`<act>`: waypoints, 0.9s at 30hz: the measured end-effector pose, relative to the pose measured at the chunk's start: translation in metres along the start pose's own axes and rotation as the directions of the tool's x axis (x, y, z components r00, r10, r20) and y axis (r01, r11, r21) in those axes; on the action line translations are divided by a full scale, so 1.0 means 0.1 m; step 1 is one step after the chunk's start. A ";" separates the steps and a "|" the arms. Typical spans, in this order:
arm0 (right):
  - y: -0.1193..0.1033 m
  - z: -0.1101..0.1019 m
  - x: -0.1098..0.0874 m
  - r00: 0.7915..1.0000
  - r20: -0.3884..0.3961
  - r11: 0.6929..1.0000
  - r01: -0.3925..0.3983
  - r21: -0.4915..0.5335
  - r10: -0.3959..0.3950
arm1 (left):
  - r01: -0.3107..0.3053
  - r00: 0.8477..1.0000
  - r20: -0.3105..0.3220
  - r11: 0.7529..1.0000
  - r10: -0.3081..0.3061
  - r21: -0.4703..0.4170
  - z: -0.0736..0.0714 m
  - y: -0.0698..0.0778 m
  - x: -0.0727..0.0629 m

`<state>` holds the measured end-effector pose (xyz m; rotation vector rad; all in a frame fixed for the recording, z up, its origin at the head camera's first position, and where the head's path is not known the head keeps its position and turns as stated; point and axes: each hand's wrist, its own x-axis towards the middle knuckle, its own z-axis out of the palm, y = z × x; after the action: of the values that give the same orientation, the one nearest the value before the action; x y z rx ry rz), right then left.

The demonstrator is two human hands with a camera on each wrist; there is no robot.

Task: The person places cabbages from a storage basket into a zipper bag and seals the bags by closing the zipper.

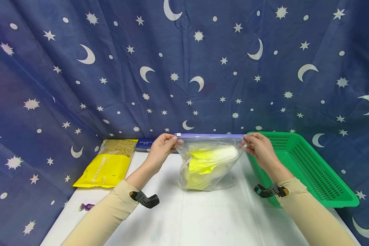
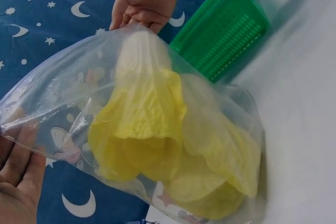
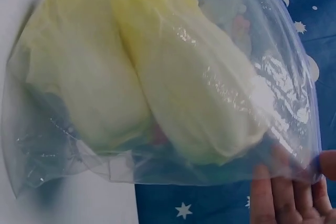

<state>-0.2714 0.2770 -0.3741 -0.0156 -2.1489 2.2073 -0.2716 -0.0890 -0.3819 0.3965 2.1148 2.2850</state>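
A clear zip bag (image 1: 226,183) with a purple top strip (image 1: 212,136) hangs stretched between both hands, close over the white table. Inside lie two pale yellow-and-white napa cabbages (image 2: 149,98), side by side in the right wrist view. My left hand (image 1: 162,148) pinches the bag's top left corner, right beside the white slider (image 1: 178,134). The top right corner is held by my right hand (image 1: 262,148), thumb on the strip and fingers behind the plastic.
On the right stands a green plastic basket (image 1: 318,150). At the back left lie a yellow pasta bag (image 1: 110,169) and a dark blue spaghetti box (image 1: 144,144). A purple-wrapped candy (image 1: 86,207) is near the left edge. A starry blue curtain (image 1: 184,68) hangs behind the table.
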 end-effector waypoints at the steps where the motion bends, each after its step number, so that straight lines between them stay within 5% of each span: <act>1: -0.01 0.00 0.00 1.000 -0.026 1.000 0.003 -0.022 -0.003 | -0.001 1.000 0.003 1.000 0.001 0.005 0.01 0.01 -0.01; 6: -0.12 0.08 0.01 0.977 -0.160 0.977 0.114 -0.178 -0.143 | -0.014 0.999 0.032 0.999 0.012 0.046 0.05 0.05 -0.05; 11: -0.34 0.30 -0.02 0.917 -0.167 0.898 0.295 -0.327 -0.362 | -0.037 0.997 0.074 0.998 0.034 0.051 0.08 0.07 -0.06; 15: -0.47 0.55 -0.04 0.880 -0.032 0.810 0.421 -0.408 -0.474 | -0.046 0.996 0.084 0.998 0.043 0.041 0.11 0.07 -0.06; 18: -0.51 0.74 -0.06 0.870 0.118 0.753 0.476 -0.455 -0.479 | -0.046 0.995 0.086 0.998 0.042 0.037 0.14 0.06 -0.06; 23: -0.51 1.03 -0.05 0.863 0.304 0.704 0.506 -0.498 -0.404 | -0.047 0.994 0.105 0.998 0.043 0.039 0.16 0.04 -0.06; 27: -0.49 1.22 -0.01 0.834 0.406 0.678 0.544 -0.494 -0.373 | -0.050 0.992 0.114 0.998 0.044 0.048 0.17 0.04 -0.06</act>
<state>-0.2749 0.1564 -0.3217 0.7655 -2.5245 1.2464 -0.2621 -0.0737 -0.3782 0.5688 2.1351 2.1792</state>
